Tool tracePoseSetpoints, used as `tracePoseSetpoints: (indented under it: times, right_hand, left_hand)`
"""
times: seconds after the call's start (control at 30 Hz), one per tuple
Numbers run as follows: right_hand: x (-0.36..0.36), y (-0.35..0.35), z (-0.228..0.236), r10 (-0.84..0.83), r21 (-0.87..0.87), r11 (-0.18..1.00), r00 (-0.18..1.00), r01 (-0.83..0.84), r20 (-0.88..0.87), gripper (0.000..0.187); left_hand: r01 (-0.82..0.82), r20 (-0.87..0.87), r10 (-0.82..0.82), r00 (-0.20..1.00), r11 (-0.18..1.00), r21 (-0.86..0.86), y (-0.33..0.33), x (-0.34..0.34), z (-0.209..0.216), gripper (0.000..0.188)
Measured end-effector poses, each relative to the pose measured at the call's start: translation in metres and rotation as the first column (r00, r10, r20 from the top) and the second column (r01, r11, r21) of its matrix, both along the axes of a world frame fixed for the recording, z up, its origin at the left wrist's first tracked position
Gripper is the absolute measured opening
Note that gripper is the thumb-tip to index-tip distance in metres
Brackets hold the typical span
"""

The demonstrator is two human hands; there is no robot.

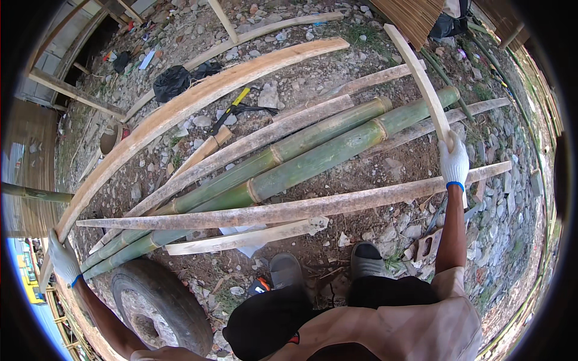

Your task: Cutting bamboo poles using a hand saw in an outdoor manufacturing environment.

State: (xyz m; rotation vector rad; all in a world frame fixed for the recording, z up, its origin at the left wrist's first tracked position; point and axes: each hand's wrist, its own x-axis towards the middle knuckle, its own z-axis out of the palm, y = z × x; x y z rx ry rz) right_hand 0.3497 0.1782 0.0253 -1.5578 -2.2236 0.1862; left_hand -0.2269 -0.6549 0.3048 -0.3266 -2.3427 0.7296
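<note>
My left hand (pixel 62 260), in a white knit glove with a blue cuff, is closed around the lower left end of a long pale wooden plank (pixel 198 99). That plank slants up and away to the top middle. At the right, my right hand (pixel 454 161), gloved the same way, grips a narrower wooden board (pixel 420 78) near its lower part. Two green bamboo poles (pixel 325 150) lie between my hands on the ground. Nearer me, a weathered wooden board (pixel 289 209) lies across, passing behind or under my right hand. A short wooden piece (pixel 241 239) sits closer to my feet.
A tyre (pixel 162 301) lies at the lower left, near an orange-and-black tool (pixel 259 285). A yellow-and-black tool (pixel 232 110) rests beyond the bamboo. Black plastic bags (pixel 174 83) lie farther off. Rubble and a hollow brick (pixel 428 245) are at the right.
</note>
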Motion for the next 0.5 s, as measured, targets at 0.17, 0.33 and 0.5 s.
tracePoseSetpoints:
  times: [0.17,0.33,0.5]
  right_hand:
    - [-0.03,-0.006,-0.003,0.055,-0.067,0.996,0.996,-0.05,0.07,0.045]
    - [-0.056,0.019,-0.007,0.221,0.035,0.972,0.958,-0.231,0.186,0.044]
    - [-0.092,-0.015,-0.002,0.301,-0.012,0.952,0.928,-0.306,0.219,0.046]
  left_hand:
    - [-0.113,0.026,0.112,0.993,0.991,0.075,-0.041,0.058,-0.001,0.046]
    - [-0.055,0.131,0.034,0.991,0.986,0.156,0.039,0.08,-0.05,0.038]
    - [0.127,0.035,-0.137,0.99,0.973,0.194,0.097,0.068,-0.095,0.035]
